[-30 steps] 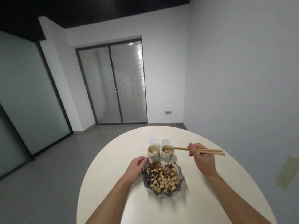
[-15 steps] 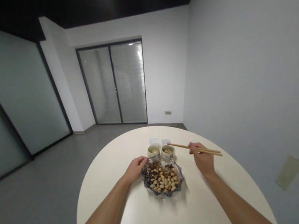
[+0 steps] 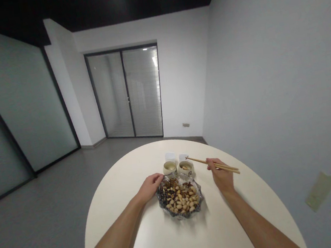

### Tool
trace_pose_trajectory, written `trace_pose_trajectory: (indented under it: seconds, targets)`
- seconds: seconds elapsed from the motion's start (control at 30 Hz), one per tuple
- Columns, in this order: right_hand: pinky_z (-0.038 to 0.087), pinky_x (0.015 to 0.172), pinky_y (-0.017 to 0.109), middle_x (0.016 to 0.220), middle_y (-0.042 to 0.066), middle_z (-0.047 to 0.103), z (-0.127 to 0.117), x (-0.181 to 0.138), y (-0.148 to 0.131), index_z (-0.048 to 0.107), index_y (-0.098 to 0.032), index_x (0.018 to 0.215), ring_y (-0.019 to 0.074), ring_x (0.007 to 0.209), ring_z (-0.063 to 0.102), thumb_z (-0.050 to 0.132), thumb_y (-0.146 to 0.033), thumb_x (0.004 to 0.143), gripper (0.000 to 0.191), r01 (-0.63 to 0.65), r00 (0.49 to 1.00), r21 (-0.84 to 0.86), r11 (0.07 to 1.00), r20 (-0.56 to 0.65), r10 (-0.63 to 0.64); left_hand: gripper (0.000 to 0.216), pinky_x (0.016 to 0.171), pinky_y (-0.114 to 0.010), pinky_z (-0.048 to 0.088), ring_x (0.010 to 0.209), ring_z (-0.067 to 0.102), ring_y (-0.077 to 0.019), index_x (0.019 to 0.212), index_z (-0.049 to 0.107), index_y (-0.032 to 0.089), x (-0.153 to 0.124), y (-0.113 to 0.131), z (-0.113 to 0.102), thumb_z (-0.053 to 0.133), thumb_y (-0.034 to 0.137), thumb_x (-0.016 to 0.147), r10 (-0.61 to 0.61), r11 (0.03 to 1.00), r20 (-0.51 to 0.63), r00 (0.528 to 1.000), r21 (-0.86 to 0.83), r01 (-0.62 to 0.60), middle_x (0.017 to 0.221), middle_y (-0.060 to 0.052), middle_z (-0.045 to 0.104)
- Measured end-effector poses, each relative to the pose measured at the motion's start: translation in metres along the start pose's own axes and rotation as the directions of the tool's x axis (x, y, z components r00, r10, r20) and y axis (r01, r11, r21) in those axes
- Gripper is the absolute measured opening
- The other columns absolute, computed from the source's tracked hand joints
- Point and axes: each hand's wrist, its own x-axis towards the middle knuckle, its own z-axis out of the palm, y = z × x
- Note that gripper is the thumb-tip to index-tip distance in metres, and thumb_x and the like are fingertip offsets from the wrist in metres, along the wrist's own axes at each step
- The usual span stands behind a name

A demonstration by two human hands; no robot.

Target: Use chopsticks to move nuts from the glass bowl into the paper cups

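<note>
My right hand (image 3: 223, 176) is closed around a pair of wooden chopsticks (image 3: 200, 161). Their tips reach left over the small white dish at the back right, and a tiny dark piece seems to sit between them. My left hand (image 3: 151, 186) grips the left rim of a clear, wavy-edged glass bowl (image 3: 202, 199). Inside are pale pistachios (image 3: 182, 204) in front and darker seeds or nuts (image 3: 171, 183) behind. Right behind the bowl stand two small cups: the left cup (image 3: 166, 171) shows nothing I can make out inside, the right cup (image 3: 191, 172) holds some nuts.
Two little white dishes, a left dish (image 3: 170, 156) and a right dish (image 3: 182, 156), stand behind the cups. Everything rests on a round cream table (image 3: 116, 195). A white wall (image 3: 270, 85) runs close along the right, and glass doors (image 3: 127, 94) are at the back.
My right hand and the chopsticks have shifted slightly left, their tips still near the right white dish. My left hand and the bowl have stayed put.
</note>
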Motion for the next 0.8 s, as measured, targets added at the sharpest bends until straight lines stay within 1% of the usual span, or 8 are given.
trace_pose_trajectory:
  seconds: [0.17,0.3,0.53,0.8]
  targets:
    - [0.043,0.063,0.027,0.067,0.0,0.064,0.0027,-0.001,0.0016,0.066,-0.021,0.074,0.0166,0.063,0.058,0.053,-0.05,0.093,0.037,0.033,0.999,0.008,0.999,0.038,-0.033,0.044,0.081,-0.032,0.047,0.091,0.065,-0.0244,0.096,0.073,0.015,0.0001,0.0029,0.0003,0.048,0.052,0.091,-0.008,1.0,-0.004,1.0,-0.004,0.008,0.094,-0.007,0.075]
    - [0.044,0.063,0.027,0.068,0.0,0.064,0.0041,-0.0014,0.0025,0.067,-0.021,0.076,0.017,0.065,0.058,0.054,-0.048,0.093,0.035,0.041,0.998,0.013,0.999,0.046,-0.042,0.044,0.081,-0.032,0.047,0.09,0.065,-0.0244,0.094,0.073,0.016,0.0003,0.0047,0.0001,0.049,0.052,0.09,-0.012,1.0,-0.011,1.0,0.016,0.012,0.093,-0.007,0.075]
    - [0.044,0.063,0.028,0.067,0.0,0.064,0.0047,-0.0013,0.0025,0.067,-0.021,0.074,0.0168,0.063,0.058,0.053,-0.049,0.093,0.037,0.051,0.997,0.006,0.999,0.063,-0.051,0.044,0.081,-0.031,0.047,0.09,0.065,-0.0238,0.095,0.073,0.016,0.0009,0.0003,0.0003,0.048,0.052,0.091,-0.002,1.0,-0.008,1.0,0.008,0.002,0.094,-0.007,0.075]
    - [0.045,0.063,0.028,0.067,0.001,0.064,0.0048,-0.001,0.0028,0.068,-0.021,0.077,0.0176,0.065,0.059,0.053,-0.052,0.092,0.038,0.032,0.997,0.016,0.999,0.076,-0.033,0.045,0.081,-0.031,0.047,0.09,0.065,-0.024,0.095,0.072,0.015,0.0007,0.0009,0.0003,0.048,0.053,0.091,0.0,1.0,-0.002,1.0,0.001,0.0,0.094,-0.007,0.075]
